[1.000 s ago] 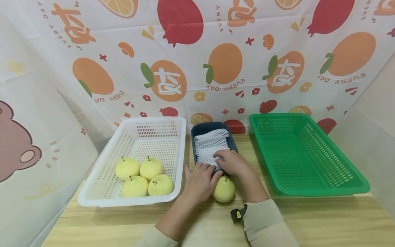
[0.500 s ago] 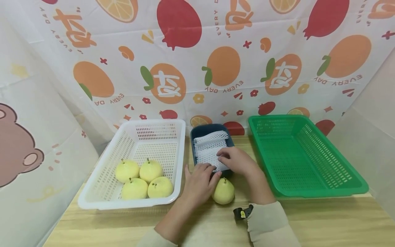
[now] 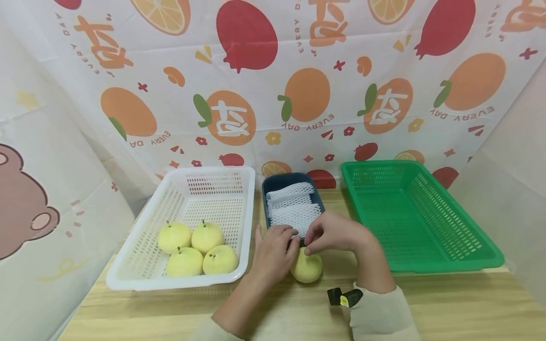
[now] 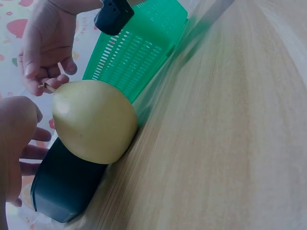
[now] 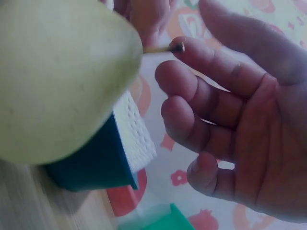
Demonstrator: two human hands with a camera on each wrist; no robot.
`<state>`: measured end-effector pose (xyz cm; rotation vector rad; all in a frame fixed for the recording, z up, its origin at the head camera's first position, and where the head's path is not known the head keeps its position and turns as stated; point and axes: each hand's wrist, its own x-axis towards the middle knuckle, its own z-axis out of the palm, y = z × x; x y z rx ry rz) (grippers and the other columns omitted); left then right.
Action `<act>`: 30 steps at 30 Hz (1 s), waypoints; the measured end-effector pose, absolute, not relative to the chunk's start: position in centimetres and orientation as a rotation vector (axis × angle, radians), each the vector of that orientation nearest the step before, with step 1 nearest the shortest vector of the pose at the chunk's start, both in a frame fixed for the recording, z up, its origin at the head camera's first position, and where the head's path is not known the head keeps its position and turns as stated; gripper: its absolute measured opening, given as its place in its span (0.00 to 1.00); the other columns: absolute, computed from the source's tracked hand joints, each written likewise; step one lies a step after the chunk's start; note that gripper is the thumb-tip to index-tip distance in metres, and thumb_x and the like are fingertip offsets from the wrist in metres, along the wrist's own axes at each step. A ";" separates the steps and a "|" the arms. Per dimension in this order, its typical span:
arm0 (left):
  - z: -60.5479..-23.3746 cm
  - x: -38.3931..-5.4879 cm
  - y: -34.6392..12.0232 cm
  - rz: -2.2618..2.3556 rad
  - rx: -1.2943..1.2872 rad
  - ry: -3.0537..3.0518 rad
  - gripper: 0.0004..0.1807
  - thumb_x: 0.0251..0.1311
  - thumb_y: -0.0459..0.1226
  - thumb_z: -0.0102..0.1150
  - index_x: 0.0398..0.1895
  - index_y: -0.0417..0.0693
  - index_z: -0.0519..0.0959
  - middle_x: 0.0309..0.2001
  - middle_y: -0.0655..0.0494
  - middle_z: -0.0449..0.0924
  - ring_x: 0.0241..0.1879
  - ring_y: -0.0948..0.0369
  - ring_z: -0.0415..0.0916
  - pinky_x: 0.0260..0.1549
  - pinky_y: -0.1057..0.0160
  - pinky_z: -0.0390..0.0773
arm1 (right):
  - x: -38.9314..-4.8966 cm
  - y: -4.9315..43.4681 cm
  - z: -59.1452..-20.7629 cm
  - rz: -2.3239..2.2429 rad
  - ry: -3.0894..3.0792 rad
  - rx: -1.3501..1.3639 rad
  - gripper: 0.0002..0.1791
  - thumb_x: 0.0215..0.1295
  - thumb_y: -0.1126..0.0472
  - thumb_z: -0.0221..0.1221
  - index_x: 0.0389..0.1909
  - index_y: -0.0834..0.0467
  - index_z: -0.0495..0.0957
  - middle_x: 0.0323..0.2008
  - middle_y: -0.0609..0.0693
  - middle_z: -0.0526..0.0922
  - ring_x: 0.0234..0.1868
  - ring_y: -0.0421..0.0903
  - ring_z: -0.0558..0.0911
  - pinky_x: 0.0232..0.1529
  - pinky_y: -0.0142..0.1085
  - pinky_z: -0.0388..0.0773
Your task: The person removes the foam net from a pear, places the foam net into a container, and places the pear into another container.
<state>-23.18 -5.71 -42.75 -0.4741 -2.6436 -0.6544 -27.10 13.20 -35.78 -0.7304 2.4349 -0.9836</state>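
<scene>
A yellow-green pear [image 3: 306, 269] stands stem up on the table, just in front of a dark blue box [image 3: 265, 199] that holds white foam netting [image 3: 295, 215]. My left hand [image 3: 275, 251] lies at the box's near edge, left of the pear, its fingers reaching over the rim. My right hand [image 3: 339, 233] is over the pear's top. The right wrist view has the stem [image 5: 160, 49] right at the index fingertip, the thumb standing apart and the other fingers loosely bent. The stem [image 4: 47, 87] also meets the right fingertips in the left wrist view.
To the left stands a white plastic basket [image 3: 251, 213] with several pears [image 3: 184, 261] in its near part. A green plastic basket [image 3: 403, 227] stands on the right. Behind them hangs a fruit-print cloth [image 3: 264, 109]. A black wrist device [image 3: 350, 298] is on the right sleeve.
My right hand has come back from over the foam netting to the pear's stem, uncovering more of the netting. The left hand and the pear have stayed put.
</scene>
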 end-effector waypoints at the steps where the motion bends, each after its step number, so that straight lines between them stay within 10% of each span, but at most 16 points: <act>1: -42.7 -23.2 -5.7 -0.660 -0.473 -2.647 0.11 0.68 0.44 0.55 0.41 0.54 0.85 0.45 0.59 0.84 0.53 0.58 0.77 0.63 0.27 0.54 | -27.0 13.0 -35.8 -0.976 2.429 -0.732 0.05 0.51 0.58 0.72 0.27 0.52 0.86 0.24 0.42 0.84 0.29 0.41 0.79 0.35 0.35 0.79; 21: -42.9 -23.1 -5.5 -0.911 -0.641 -2.471 0.07 0.67 0.38 0.56 0.41 0.52 0.85 0.42 0.59 0.85 0.50 0.59 0.80 0.63 0.30 0.59 | -26.6 13.0 -35.3 -0.959 2.593 -0.731 0.06 0.58 0.55 0.70 0.23 0.48 0.85 0.22 0.40 0.81 0.28 0.42 0.76 0.30 0.36 0.76; 30: -41.9 -22.5 -5.4 -1.289 -0.743 -2.416 0.14 0.74 0.42 0.48 0.55 0.52 0.80 0.53 0.60 0.81 0.57 0.63 0.76 0.57 0.58 0.76 | -25.9 13.4 -34.2 -1.206 2.613 -0.735 0.05 0.59 0.53 0.69 0.26 0.44 0.85 0.26 0.41 0.83 0.31 0.45 0.77 0.27 0.35 0.76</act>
